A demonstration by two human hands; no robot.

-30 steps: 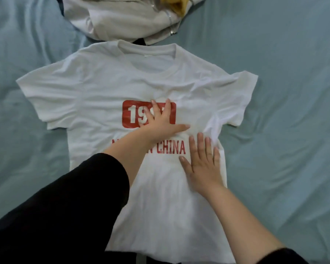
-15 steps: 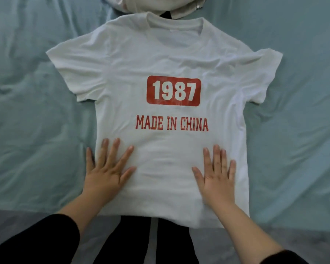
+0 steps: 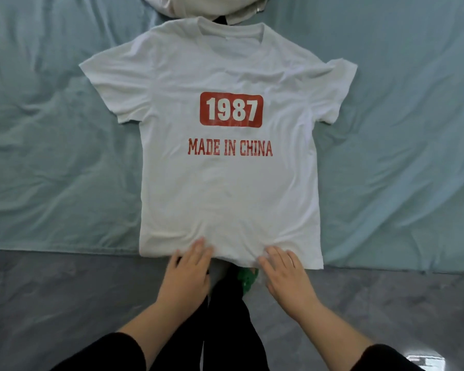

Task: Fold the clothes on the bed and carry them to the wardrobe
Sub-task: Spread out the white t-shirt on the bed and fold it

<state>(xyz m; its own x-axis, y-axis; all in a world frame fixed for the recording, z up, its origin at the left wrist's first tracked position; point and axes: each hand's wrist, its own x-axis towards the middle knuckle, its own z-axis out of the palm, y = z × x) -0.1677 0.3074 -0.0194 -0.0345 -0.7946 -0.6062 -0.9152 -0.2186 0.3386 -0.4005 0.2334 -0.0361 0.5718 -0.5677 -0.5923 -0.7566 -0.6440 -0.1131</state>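
A white T-shirt with a red "1987" patch and red "MADE IN CHINA" lettering lies face up and spread flat on the blue-green bed sheet. Its hem hangs slightly over the bed's near edge. My left hand lies with straight fingers at the hem, left of centre, fingertips touching the cloth. My right hand does the same right of centre. Neither hand holds the fabric.
A pile of pale clothes lies at the bed's far side, just past the shirt's collar. Grey floor runs along the bed's near edge. My dark trousers and a green shoe show between my arms.
Both hands have slid down the shirt from the chest print to the hem, smoothing it. The view has drawn back, so the bed edge and floor now show.
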